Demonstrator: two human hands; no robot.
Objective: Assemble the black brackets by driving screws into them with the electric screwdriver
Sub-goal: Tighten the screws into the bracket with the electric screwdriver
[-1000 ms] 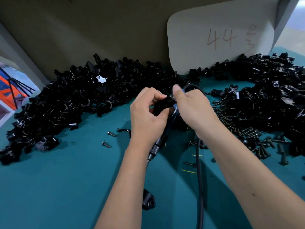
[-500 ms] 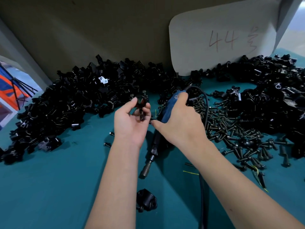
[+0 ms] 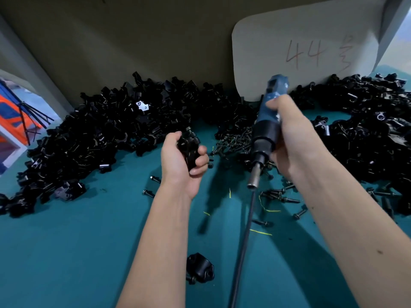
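Bringing driver to workpiece over the teal tabletop, between the far-left bracket heap and the screw scatter at right. Right hand: fingers wrapped round the electric screwdriver. Long axis steep, blue butt far and up, bit socket near and down, tilted slightly left; cable trails toward the viewer. Left hand: fingers clamped on one black bracket, held above the tabletop, a screw standing out of its far top end. Judgement: turn bracket so screw head faces the bit, line both axes up, seat bit squarely before triggering; brace bracket against spin.
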